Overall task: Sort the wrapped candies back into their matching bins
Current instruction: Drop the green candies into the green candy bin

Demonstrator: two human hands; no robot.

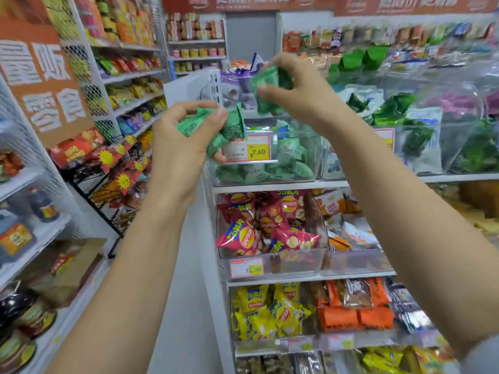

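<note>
Along a snack shop's shelves, a clear bin (264,182) on the upper shelf holds green sweets. The left hand (186,130) pinches a bunch of green candies (232,125) before it; the right hand (297,87) grips another bunch (266,85) above. Both bunches look loosely held, so one could slip into the purple bin (237,85) behind

Bright even light; motion blur, wide-angle edge distortion.

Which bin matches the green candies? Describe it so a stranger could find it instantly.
On the white rack at centre, find the left column of bins. The clear bin holding pale green candies sits above the one of red packets; its price tag reads 7.60 on yellow.
</note>
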